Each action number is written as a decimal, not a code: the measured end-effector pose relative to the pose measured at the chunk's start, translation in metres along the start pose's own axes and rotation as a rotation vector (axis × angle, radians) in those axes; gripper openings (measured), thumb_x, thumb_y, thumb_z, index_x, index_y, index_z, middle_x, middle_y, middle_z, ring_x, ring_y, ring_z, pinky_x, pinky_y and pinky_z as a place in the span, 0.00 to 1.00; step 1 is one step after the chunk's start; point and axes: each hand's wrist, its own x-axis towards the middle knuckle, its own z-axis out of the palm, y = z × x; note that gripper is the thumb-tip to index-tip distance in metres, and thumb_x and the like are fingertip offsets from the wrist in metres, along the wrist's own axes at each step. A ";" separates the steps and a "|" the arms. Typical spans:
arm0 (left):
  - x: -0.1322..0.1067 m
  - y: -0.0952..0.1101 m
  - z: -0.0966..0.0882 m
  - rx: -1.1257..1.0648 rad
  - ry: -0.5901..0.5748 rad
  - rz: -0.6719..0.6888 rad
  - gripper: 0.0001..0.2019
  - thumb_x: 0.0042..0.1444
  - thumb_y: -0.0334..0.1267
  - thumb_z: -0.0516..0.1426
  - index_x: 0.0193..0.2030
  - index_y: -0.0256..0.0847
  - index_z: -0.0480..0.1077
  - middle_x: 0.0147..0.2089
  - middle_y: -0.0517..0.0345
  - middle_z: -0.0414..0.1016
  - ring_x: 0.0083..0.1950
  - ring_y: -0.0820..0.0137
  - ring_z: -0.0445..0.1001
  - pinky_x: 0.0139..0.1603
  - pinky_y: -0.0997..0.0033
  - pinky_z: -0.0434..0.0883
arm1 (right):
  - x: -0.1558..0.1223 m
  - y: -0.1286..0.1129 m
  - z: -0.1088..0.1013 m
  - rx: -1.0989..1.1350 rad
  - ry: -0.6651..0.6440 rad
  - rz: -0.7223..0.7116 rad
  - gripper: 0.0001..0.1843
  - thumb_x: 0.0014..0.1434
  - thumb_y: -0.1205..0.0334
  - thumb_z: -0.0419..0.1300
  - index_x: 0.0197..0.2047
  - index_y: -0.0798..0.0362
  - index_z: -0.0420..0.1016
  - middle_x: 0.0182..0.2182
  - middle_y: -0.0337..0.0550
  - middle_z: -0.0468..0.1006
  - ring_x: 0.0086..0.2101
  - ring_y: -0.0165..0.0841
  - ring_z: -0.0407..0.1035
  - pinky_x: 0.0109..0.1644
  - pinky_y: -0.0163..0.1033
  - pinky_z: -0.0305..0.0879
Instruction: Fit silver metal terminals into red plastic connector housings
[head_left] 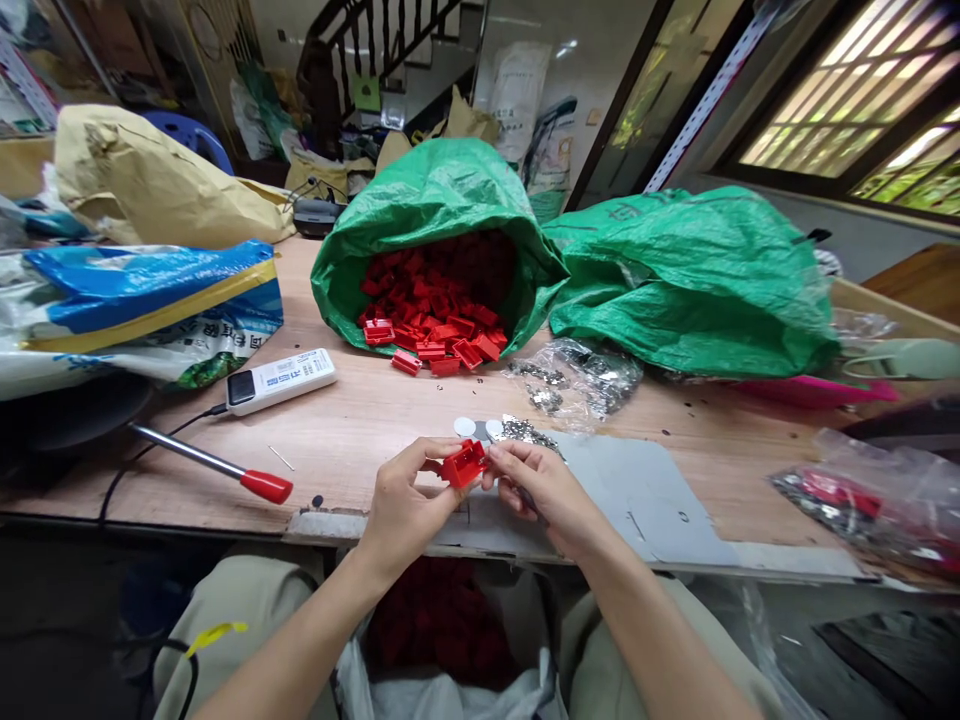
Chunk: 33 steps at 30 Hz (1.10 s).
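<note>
Red plastic part (465,463): hangs near the front edge of the table (352,430), above the grey sheet (652,500), pinched firmly by the left hand (401,500), flanked closely by the right hand (544,490), curled around a mostly hidden dark slim object (527,499). Has open room leftward towards the lever (202,455); meets metal pieces (525,432) just beyond. Looks glossy, boxy, hollow.

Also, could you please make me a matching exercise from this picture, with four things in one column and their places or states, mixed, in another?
Things:
1. Left hand
2. White device
3. Clear plastic bag
4. Pile of red pieces

Places or states:
A. Inside the open green bag and at its mouth
B. Connected to a black cable
C. Holding a red part
D. By the front of the right-side green bag

Pairs: 1-C, 2-B, 3-D, 4-A
</note>
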 end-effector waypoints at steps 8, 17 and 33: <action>0.002 -0.003 0.005 0.026 0.021 0.100 0.10 0.52 0.32 0.66 0.42 0.40 0.76 0.47 0.51 0.82 0.46 0.65 0.82 0.42 0.67 0.82 | -0.001 -0.001 -0.006 0.011 -0.019 -0.015 0.22 0.53 0.43 0.70 0.31 0.55 0.73 0.26 0.38 0.75 0.18 0.21 0.55 0.18 0.28 0.41; 0.002 -0.004 0.005 0.067 0.039 0.180 0.11 0.52 0.32 0.67 0.42 0.41 0.76 0.45 0.53 0.82 0.46 0.65 0.82 0.45 0.65 0.82 | -0.001 0.000 -0.007 0.013 -0.019 -0.059 0.23 0.53 0.43 0.70 0.33 0.55 0.72 0.26 0.39 0.76 0.18 0.21 0.56 0.19 0.29 0.42; 0.000 -0.003 0.004 0.093 0.059 0.255 0.13 0.51 0.30 0.68 0.44 0.42 0.75 0.44 0.56 0.81 0.43 0.69 0.81 0.44 0.69 0.81 | -0.001 0.004 0.000 -0.078 -0.024 -0.231 0.20 0.59 0.44 0.65 0.35 0.54 0.71 0.24 0.38 0.75 0.18 0.23 0.59 0.21 0.31 0.50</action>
